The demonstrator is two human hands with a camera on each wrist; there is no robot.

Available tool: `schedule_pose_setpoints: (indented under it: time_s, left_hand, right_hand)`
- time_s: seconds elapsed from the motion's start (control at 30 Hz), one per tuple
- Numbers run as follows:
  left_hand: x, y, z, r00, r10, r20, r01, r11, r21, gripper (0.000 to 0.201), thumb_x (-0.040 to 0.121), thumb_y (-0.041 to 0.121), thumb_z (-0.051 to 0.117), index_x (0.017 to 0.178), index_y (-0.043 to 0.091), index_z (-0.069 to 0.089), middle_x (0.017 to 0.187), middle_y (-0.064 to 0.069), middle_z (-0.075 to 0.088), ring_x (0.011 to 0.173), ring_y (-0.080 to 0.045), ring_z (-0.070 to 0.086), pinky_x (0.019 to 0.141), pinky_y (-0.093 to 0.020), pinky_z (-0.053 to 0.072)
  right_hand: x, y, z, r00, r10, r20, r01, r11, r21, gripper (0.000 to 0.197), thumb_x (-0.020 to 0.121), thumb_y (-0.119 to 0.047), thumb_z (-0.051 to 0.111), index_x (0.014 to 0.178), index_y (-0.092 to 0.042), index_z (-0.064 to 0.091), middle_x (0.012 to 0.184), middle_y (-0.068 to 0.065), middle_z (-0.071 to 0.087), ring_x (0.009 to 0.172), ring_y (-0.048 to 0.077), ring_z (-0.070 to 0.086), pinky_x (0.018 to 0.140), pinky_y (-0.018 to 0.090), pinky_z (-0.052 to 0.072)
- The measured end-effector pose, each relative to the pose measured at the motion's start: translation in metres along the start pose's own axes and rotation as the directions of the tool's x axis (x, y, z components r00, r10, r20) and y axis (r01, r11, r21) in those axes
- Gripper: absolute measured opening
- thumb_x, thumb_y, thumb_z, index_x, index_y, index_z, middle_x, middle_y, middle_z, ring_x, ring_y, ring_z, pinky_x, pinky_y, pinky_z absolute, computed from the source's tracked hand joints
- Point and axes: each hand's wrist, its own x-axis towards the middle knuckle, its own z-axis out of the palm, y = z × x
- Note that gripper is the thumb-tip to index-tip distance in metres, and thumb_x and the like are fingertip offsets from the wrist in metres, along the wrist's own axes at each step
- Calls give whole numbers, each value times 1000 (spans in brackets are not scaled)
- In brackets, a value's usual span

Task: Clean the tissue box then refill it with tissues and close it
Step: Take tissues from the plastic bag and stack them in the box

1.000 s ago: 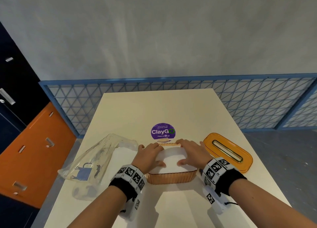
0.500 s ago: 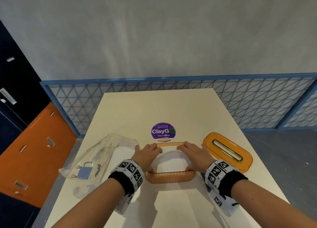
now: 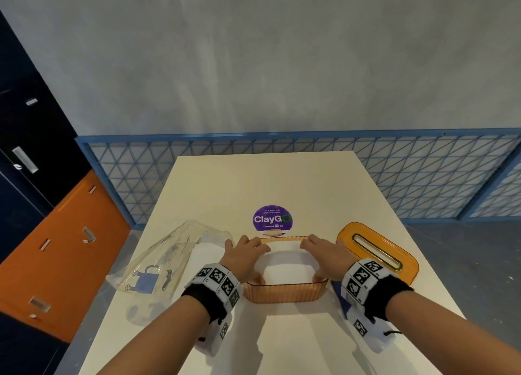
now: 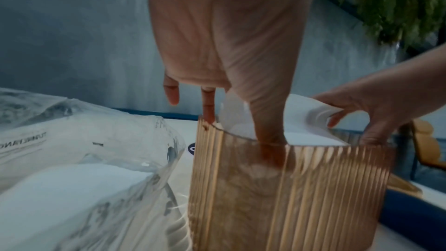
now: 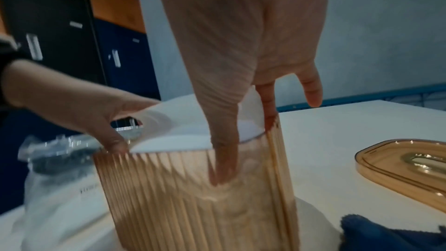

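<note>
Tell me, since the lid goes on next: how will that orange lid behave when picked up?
The lid looks like moulded see-through plastic, so probably stiff and light. It lies flat on the table, low and wide, so it is unlikely to roll or tip. Its glossy surface may be a bit slippery; the raised rim and slot should give fingers a hold.

Cream table (image 3: 282, 182) carries ribbed amber box (image 3: 284, 292), lid (image 3: 377, 250), plastic bag (image 3: 166, 259) (clear), purple sticker (image 3: 272, 219).
</note>
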Motion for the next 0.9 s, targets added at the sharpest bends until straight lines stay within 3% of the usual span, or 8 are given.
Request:
schedule_pose_setpoints:
  time_s: [0.07,0.17,0.27,0.47,0.57,0.73,0.8,0.9]
  left_hand:
    - [-2,0,-3,996,4,-84,-8,999,-52,55,88,43,56,138,28,38,138,6,42,129,-21,33,104,-46,25]
    - [-5,6,-5,968,33,-251,-34,999,1,32,98,32,42,128,25,51,130,6,52,124,-20,40,97,-39,26]
    - [-9,12,1,945,78,-316,-74,997,25,29,101,26,38,118,20,59,123,4,58,117,-22,46,92,-36,27]
    - [-16,11,16,957,94,-275,-98,995,0,29,101,22,36,115,17,61,117,2,58,112,-20,50,89,-34,28]
    - [-15,10,19,958,42,-285,-71,993,-95,29,101,21,36,112,17,62,114,3,60,109,-18,53,83,-32,24]
    - [-6,6,15,942,-137,-308,15,929,-369,26,98,15,40,104,16,65,106,0,70,103,-21,61,89,-31,34]
    - [-2,9,16,941,-167,-294,48,927,-373,25,98,14,40,105,16,63,108,1,69,104,-21,60,83,-29,27]
    - [2,13,20,943,-190,-275,76,923,-378,22,98,16,40,107,16,61,110,0,67,106,-22,58,80,-29,22]
  right_hand:
    - [-3,1,-3,998,29,-50,-24,995,92,59,81,-32,68,131,-23,39,133,-3,44,123,20,44,99,44,33]
    - [-7,-4,-5,979,42,-198,-17,992,124,29,91,-29,56,119,-23,51,126,-3,51,120,19,44,99,41,32]
    - [-11,-8,-4,968,8,-251,7,998,60,18,94,-27,52,110,-22,58,122,-4,54,118,18,43,99,39,32]
    - [-19,-7,3,985,-40,-169,40,999,0,27,95,-28,48,118,-20,60,122,-2,53,117,20,41,85,34,29]
    - [-18,-5,6,993,5,-114,6,995,96,27,95,-27,47,117,-18,61,119,-1,58,115,21,42,86,37,34]
    - [-9,4,9,986,140,-88,-102,934,341,17,91,-21,47,82,-17,61,102,9,67,92,22,49,77,36,39]
    - [-7,3,9,978,185,-97,-133,909,395,12,88,-20,49,79,-20,55,101,8,68,91,21,50,81,38,40]
    - [-3,-2,10,959,246,-144,-172,902,395,5,87,-20,50,83,-22,52,99,5,66,100,23,54,79,35,30]
